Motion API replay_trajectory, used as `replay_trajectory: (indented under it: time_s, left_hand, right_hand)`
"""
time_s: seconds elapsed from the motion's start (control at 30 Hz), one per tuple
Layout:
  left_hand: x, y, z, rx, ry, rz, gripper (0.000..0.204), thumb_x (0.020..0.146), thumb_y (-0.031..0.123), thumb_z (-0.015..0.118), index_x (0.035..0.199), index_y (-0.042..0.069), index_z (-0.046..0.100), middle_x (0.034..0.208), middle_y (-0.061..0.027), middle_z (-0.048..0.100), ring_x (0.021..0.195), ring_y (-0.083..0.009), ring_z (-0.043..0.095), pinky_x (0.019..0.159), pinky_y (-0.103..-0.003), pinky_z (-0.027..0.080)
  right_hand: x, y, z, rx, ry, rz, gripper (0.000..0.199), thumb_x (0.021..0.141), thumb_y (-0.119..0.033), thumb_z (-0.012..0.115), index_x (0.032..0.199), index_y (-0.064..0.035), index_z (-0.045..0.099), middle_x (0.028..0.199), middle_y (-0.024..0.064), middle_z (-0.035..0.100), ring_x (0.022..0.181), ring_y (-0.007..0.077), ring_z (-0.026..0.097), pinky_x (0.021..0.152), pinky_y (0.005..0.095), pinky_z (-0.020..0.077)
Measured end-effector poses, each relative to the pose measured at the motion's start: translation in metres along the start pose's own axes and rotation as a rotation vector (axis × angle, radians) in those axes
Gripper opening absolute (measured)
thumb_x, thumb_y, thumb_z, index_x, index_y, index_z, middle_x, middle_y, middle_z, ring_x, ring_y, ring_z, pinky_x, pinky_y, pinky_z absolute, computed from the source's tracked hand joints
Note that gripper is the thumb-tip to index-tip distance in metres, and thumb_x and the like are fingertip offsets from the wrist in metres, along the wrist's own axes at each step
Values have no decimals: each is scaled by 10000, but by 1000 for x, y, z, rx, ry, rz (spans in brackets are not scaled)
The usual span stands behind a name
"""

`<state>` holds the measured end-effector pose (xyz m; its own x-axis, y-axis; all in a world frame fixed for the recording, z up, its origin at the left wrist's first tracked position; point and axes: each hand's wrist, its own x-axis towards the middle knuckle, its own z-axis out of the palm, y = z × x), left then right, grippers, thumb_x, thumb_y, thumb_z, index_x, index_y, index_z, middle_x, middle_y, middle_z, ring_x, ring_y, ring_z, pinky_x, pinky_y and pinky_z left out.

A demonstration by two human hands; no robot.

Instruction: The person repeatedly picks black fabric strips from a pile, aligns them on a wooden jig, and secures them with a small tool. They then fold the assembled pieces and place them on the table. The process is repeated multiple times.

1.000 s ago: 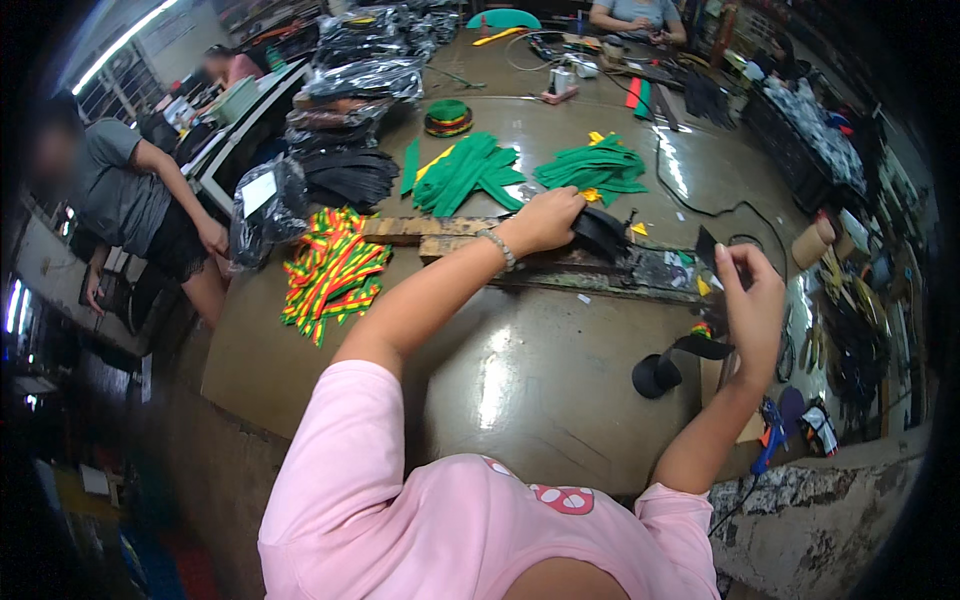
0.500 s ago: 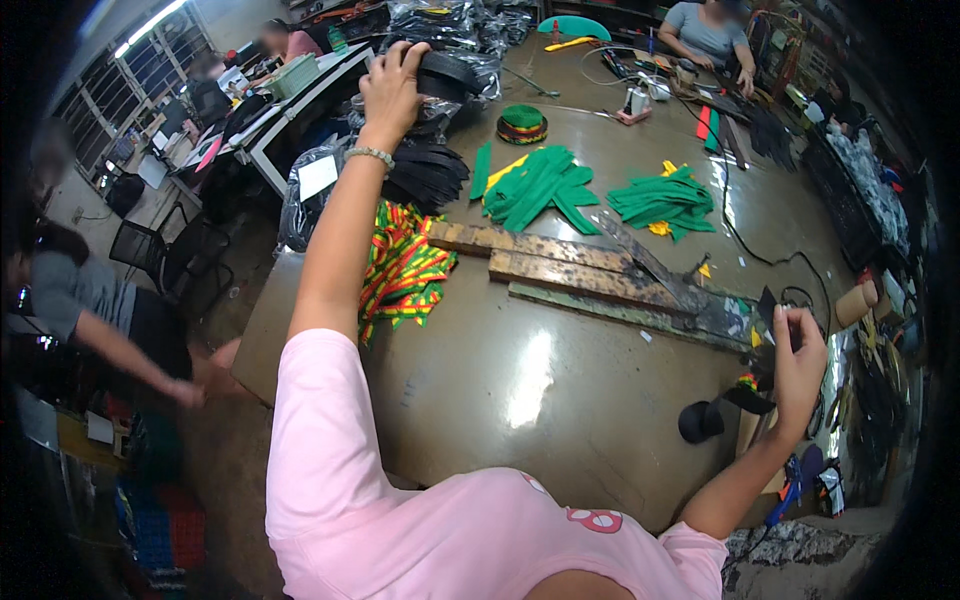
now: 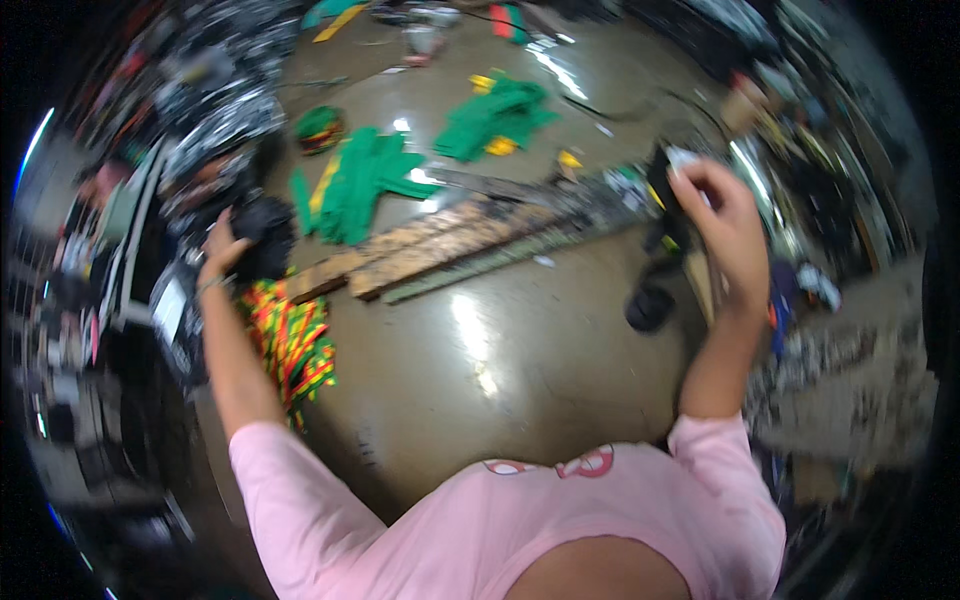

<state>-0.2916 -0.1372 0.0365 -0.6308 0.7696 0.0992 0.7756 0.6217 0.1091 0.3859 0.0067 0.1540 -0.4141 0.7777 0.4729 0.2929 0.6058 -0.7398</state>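
Observation:
At the left, my left hand (image 3: 224, 246) is at the edge of a pile of black strips (image 3: 266, 228), thumb and fingers apart; blur hides whether it touches them. Just below lies a heap of red, yellow and green striped strips (image 3: 290, 335). On the right, my right hand (image 3: 725, 215) is raised, with thumb and fingertips pinched on a small black strip (image 3: 662, 180). The strip is beside the far right end of a long, worn, wooden and metal cutting tool (image 3: 450, 240), which lies slantwise across the table. A black roll of band (image 3: 650, 308) sits below my right hand.
Green strips lie in a near pile (image 3: 365, 190) and a farther pile (image 3: 490, 120). A striped roll with a green top (image 3: 319, 130) stands left of them. Plastic-wrapped bundles (image 3: 225, 130) crowd the left edge. A dark cable (image 3: 640, 110) crosses the far right table.
The view has turned right and downward. My left hand has come down off the black roll to the black strip pile. My right hand still pinches the black strip.

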Motion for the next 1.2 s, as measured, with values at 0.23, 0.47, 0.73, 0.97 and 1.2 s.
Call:
replay_trajectory:
  time_s: [0.23, 0.47, 0.73, 0.97, 1.2]
  left_hand:
    - [-75, 133, -103, 118, 239, 431, 758, 717, 236, 646, 1377, 223, 273, 1426, -200, 154, 1307, -354, 165, 1064, -470, 104]
    - [-223, 331, -99, -764, -269, 955, 189, 838, 93, 552, 995, 7, 613, 985, -81, 623, 889, -151, 586, 803, -273, 452]
    - [-320, 460, -7, -721, -338, 1154, 320, 801, 90, 571, 1118, 57, 545, 1014, -164, 503, 826, -294, 563, 724, -356, 471]
    - [-324, 466, 18, -503, -176, 1225, 306, 787, 212, 618, 1043, 51, 569, 1020, -126, 485, 891, -278, 521, 753, -366, 459]
    - [-330, 481, 20, -211, 243, 1445, 274, 783, 233, 578, 1013, 86, 600, 1004, -45, 509, 977, -209, 470, 780, -312, 389]
  right_hand:
    - [-53, 28, -39, 31, -339, -129, 290, 917, -121, 436, 1179, -52, 539, 1226, 97, 482, 1095, 179, 464, 931, 293, 376]
    - [-117, 72, -23, -46, -194, 301, 208, 847, -121, 517, 1015, -17, 581, 1025, 112, 539, 1009, 240, 501, 871, 327, 387]
    - [-153, 65, -3, -222, -144, 196, 201, 797, -132, 584, 968, -28, 606, 982, 117, 519, 960, 290, 483, 855, 359, 389]
    - [-159, 70, -13, -218, -150, 213, 196, 781, -88, 580, 964, -51, 638, 1018, 108, 497, 995, 269, 477, 874, 343, 388]
    - [-123, 104, 7, -130, 25, 92, 337, 770, -107, 616, 1092, -35, 545, 979, 90, 468, 835, 189, 495, 756, 274, 415]
